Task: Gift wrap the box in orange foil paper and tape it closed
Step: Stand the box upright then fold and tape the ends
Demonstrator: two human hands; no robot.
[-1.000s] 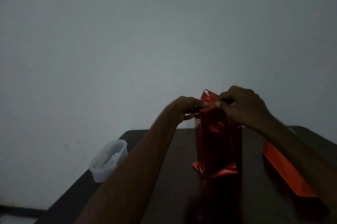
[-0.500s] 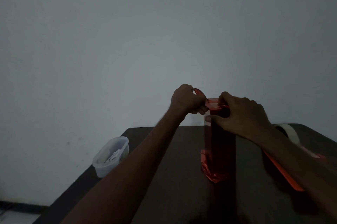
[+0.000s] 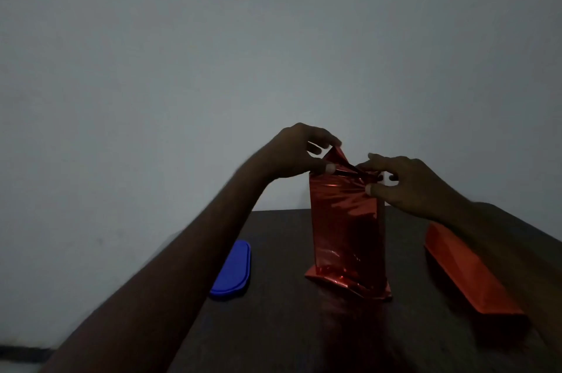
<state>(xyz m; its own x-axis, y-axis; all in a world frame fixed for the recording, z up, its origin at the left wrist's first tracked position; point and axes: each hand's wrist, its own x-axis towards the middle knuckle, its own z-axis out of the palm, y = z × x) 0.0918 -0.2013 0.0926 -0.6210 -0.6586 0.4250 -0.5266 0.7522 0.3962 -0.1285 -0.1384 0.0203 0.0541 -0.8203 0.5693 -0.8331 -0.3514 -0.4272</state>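
Step looks like folding the top end flaps of the box (image 3: 346, 229), which stands upright on the table (image 3: 289, 327) directly under both hands. Left hand (image 3: 296, 150) pinches the raised foil corner; right hand (image 3: 404, 184) pinches the crumpled foil just right of it. Next move probably calls for creasing flaps flat, then tape; none visible. Foil paper (image 3: 337, 160) is glossy, crinkly. Matte orange wedge (image 3: 468, 275) below the right forearm, blue lid (image 3: 232, 272) below the left

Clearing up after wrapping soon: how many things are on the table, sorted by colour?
Orange: 2, the foil-wrapped box standing upright and the flat orange packet at the right.
Blue: 1, the lid.
Total: 3.
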